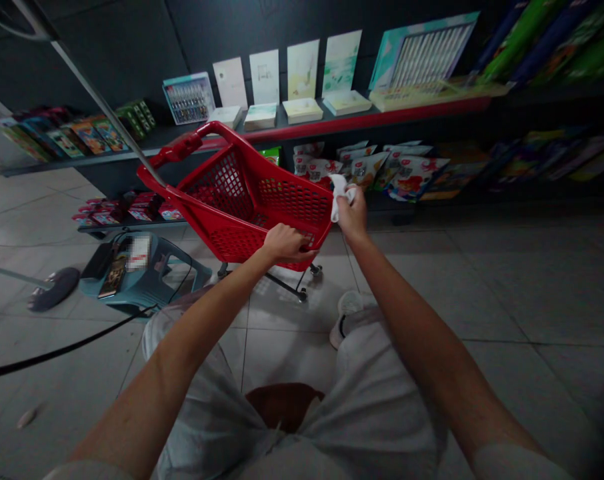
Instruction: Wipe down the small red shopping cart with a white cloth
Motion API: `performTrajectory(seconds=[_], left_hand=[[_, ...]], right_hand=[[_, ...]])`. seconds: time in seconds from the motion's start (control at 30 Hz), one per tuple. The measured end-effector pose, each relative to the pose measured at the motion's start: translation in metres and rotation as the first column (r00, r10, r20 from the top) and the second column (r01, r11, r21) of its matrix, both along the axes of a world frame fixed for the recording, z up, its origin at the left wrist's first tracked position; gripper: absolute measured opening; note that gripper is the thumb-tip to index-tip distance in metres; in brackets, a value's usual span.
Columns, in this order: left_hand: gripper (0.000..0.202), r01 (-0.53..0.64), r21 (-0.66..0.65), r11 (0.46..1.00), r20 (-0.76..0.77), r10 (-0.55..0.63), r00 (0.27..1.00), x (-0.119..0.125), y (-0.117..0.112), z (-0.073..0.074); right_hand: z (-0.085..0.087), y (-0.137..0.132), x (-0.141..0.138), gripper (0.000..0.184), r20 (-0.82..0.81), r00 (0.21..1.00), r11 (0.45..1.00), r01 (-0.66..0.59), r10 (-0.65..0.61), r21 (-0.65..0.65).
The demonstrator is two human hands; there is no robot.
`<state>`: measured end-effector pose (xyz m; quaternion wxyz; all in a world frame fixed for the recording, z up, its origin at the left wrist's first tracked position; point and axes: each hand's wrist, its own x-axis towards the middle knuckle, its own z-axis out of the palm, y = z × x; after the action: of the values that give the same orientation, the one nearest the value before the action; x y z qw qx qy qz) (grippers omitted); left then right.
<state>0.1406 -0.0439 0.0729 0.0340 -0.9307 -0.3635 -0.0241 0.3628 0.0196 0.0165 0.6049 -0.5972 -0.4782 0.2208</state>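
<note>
A red plastic shopping basket on wheels [242, 193] stands on the tiled floor in front of me, its handle toward the upper left. My left hand [285, 242] grips the basket's near rim, fingers curled over the edge. My right hand [352, 215] is closed on a crumpled white cloth [338, 190] and holds it against the basket's right corner. My knees in light trousers fill the lower part of the view.
A dark shelf [362, 121] with cards, notebooks and colour sets runs along the wall behind the basket; snack packets [382, 170] lie on the lower level. A teal plastic stool [147, 270] stands at left with a black cable [57, 352] trailing across the floor.
</note>
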Motion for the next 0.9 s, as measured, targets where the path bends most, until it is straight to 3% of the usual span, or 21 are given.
performTrajectory(seconds=[0.07, 0.17, 0.23, 0.57, 0.7, 0.9], left_hand=[[0.058, 0.012, -0.008, 1.000, 0.002, -0.012, 1.000, -0.005, -0.005, -0.001], [0.060, 0.050, -0.003, 0.999, -0.016, -0.050, 0.999, -0.011, -0.014, 0.000], [0.060, 0.069, 0.002, 0.998, -0.031, -0.069, 0.997, -0.016, -0.019, 0.000], [0.057, 0.202, -0.013, 0.979, -0.053, -0.202, 0.978, -0.039, -0.036, 0.008], [0.056, 0.232, -0.025, 0.972, -0.044, -0.233, 0.971, -0.049, -0.040, 0.008], [0.058, 0.282, 0.006, 0.959, 0.036, -0.282, 0.959, -0.062, -0.041, 0.000]], right_hand=[[0.007, -0.004, -0.013, 0.036, 0.217, 0.976, 0.999, -0.029, 0.025, 0.016], [0.012, -0.012, -0.030, 0.049, 0.560, 0.823, 0.996, -0.089, 0.091, -0.030], [0.013, -0.014, -0.034, 0.054, 0.647, 0.752, 0.992, -0.102, 0.126, -0.075], [0.019, -0.011, -0.028, 0.070, 0.662, 0.735, 0.989, -0.087, 0.144, -0.118], [0.027, -0.020, -0.032, 0.062, 0.713, 0.682, 0.986, -0.095, 0.163, -0.134], [0.040, -0.033, -0.037, 0.048, 0.763, 0.603, 0.965, -0.041, 0.232, -0.261]])
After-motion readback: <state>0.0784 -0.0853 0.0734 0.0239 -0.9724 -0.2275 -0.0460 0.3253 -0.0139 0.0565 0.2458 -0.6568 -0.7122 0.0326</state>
